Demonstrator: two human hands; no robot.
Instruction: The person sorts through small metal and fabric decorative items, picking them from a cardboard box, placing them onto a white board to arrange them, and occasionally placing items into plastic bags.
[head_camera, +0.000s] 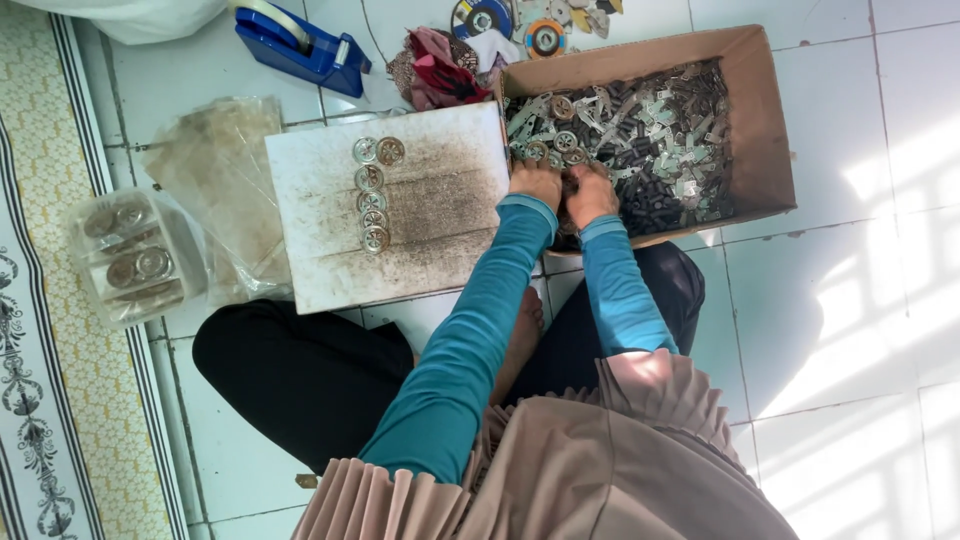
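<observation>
Both hands, left hand (536, 184) and right hand (592, 194), dig into metal parts (650, 140) in the cardboard box (765, 120), upper right of frame; fingers buried, grip can't tell.

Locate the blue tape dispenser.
Head view: the tape dispenser lies on the tiled floor, upper left, beyond the white board.

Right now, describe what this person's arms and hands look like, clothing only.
Both arms wear long, snug teal sleeves ending in narrow cuffs at the wrists. The left hand and right hand are bare: no gloves, and no rings or watch can be made out. A pleated beige-pink garment drapes over the shoulders above the sleeves.
</observation>
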